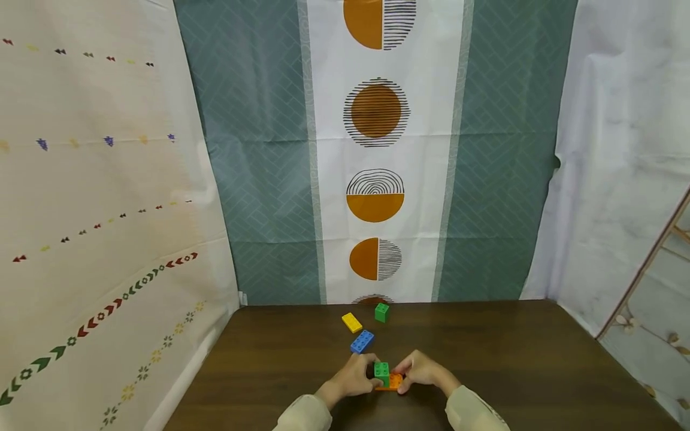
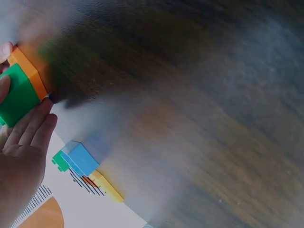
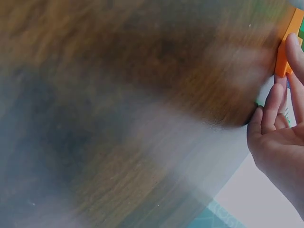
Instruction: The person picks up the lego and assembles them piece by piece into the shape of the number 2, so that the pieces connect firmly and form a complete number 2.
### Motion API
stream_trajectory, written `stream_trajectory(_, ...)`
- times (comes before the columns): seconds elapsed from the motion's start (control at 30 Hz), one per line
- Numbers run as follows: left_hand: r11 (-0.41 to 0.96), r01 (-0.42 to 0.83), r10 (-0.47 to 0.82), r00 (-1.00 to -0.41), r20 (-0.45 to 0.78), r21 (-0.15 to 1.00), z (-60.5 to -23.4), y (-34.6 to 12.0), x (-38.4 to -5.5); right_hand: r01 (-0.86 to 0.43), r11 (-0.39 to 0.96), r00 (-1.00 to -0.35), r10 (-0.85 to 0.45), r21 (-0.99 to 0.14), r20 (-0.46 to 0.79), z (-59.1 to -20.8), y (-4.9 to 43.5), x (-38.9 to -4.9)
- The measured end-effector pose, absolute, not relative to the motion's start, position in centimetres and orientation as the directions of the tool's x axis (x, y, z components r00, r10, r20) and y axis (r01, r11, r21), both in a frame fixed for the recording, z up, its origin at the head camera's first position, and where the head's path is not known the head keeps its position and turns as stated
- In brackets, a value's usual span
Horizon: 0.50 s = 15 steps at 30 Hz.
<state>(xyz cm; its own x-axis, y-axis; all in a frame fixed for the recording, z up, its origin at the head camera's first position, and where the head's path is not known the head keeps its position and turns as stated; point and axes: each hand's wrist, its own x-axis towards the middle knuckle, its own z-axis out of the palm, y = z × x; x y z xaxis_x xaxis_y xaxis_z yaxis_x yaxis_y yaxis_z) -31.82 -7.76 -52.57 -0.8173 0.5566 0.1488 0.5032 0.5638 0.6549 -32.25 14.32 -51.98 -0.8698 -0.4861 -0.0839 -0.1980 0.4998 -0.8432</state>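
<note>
Near the table's front edge, an orange toy building brick [image 1: 396,381] lies flat with a green building brick [image 1: 381,372] on its left end. My left hand [image 1: 356,377] pinches the green brick between thumb and fingers; in the left wrist view the green brick [image 2: 19,92] sits against the orange brick [image 2: 29,71]. From the right, my right hand [image 1: 423,369] grips the orange brick's free end, thumb on the near side. The right wrist view shows the thumb on the orange brick's [image 3: 287,50] side. Whether the two bricks are fully pressed together cannot be seen.
Beyond my left hand lies a blue brick [image 1: 362,341], with a yellow brick [image 1: 352,322] farther back. Another green brick [image 1: 381,312] stands near the back edge of the dark wooden table [image 1: 512,353]. A patterned cloth [image 1: 377,251] hangs behind the table.
</note>
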Motion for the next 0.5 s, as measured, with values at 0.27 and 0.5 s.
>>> stream_trajectory(0.27,0.438,0.390,0.498,-0.855,0.142,0.810,-53.2,-8.1,-32.2,-0.218,0.481,-0.851,-0.519,-0.849,-0.075,-51.8,14.5,-32.7)
stream_trajectory(0.5,0.331,0.285,0.453,-0.884,0.114,0.900,-54.1,-8.3,-31.7,-0.213,0.433,-0.796,-0.597,-0.876,-0.101,-52.0,14.9,-33.1)
